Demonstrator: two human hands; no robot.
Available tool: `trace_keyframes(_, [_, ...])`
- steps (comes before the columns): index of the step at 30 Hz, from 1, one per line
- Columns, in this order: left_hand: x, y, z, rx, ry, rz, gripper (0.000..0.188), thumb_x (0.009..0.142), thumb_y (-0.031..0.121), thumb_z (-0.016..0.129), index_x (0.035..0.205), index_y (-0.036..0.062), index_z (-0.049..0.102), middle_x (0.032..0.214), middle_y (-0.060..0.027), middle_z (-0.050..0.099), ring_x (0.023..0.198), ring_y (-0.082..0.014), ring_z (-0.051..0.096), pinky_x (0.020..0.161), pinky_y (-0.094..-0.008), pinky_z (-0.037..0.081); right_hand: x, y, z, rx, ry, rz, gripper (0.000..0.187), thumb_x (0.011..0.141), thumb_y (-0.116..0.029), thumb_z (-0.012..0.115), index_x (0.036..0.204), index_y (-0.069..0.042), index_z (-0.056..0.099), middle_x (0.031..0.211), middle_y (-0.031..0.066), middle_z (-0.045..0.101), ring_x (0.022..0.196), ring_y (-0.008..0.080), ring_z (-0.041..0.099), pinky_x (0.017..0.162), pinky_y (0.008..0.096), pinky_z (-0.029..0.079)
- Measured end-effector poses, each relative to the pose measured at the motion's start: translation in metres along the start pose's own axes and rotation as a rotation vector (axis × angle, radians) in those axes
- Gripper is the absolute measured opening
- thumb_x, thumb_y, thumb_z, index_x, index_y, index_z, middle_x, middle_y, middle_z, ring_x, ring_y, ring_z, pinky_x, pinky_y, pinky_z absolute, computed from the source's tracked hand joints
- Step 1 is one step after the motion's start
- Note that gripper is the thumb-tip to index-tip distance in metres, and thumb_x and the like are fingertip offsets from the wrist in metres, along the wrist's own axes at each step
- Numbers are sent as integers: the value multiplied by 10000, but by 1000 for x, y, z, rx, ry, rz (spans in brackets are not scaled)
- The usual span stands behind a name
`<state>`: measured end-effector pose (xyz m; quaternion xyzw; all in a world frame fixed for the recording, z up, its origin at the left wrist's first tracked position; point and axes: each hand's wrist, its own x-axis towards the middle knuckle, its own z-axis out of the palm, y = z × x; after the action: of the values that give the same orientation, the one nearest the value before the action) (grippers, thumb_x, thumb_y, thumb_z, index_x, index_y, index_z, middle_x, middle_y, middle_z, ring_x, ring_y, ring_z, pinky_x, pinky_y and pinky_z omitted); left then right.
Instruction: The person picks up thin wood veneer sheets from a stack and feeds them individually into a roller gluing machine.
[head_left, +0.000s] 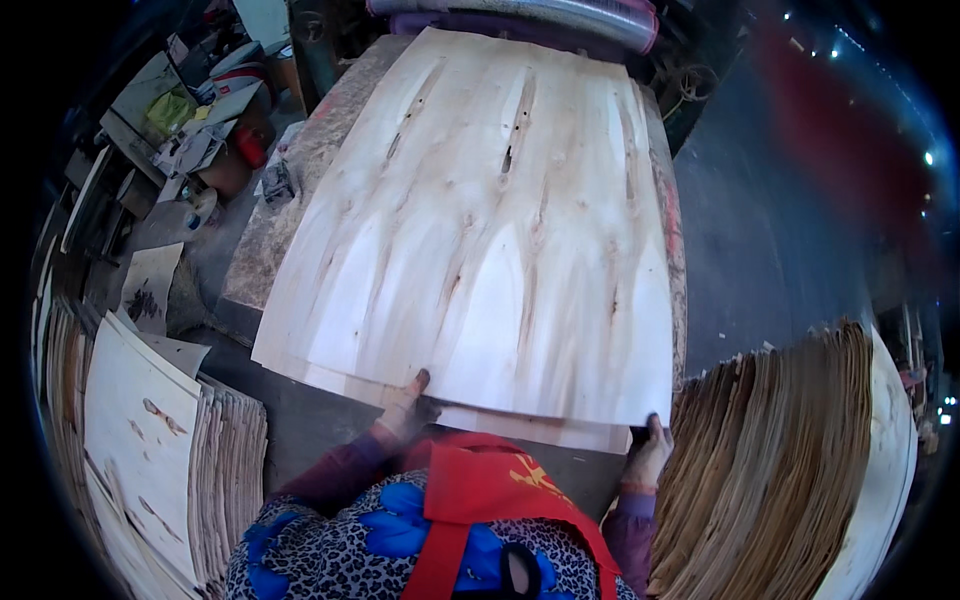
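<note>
Your left hand (405,405) and right hand (648,455) both pinch the near edge of the top veneer sheet (480,230) — it lies flat on the worktop (262,240) beyond your fingers, over 1 lower sheet (530,425) — squaring seemingly remains.

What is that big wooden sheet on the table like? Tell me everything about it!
The wooden sheet is big, very thin and pale cream, with long brownish grain streaks, small knots and a few narrow dark splits near its far end. It lies flat on a stack of similar sheets on the table, its near edge sticking out toward the person. The left hand presses on that near edge, and the right hand grips the near right corner.
</note>
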<state>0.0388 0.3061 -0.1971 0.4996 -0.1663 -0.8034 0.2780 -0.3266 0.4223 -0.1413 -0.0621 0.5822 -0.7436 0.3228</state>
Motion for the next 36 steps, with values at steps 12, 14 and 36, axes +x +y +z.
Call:
trace_keyframes(12, [78, 73, 84, -161, 239, 301, 408, 799, 437, 546, 912, 46, 537, 663, -110, 605, 489, -196, 576, 398, -296, 422, 131, -9, 61, -524, -126, -203, 344, 824, -282, 536, 999, 14, 541, 922, 88, 571, 812, 151, 534, 662, 286, 429])
trace_keyframes(14, [84, 92, 90, -214, 234, 341, 385, 803, 428, 544, 913, 60, 538, 673, -100, 606, 490, -190, 576, 391, -285, 412, 119, -18, 84, -391, -87, -181, 382, 824, -306, 540, 1048, 4, 529, 937, 79, 573, 821, 152, 542, 684, 283, 426])
trace_keyframes(36, [219, 217, 136, -46, -302, 422, 363, 888, 217, 399, 1176, -4, 407, 1165, -203, 472, 1064, -298, 482, 927, -399, 377, -18, 55, -50, -216, 396, -228, 410, 829, -50, 459, 1223, 37, 385, 1046, 127, 577, 926, 134, 514, 840, 240, 357])
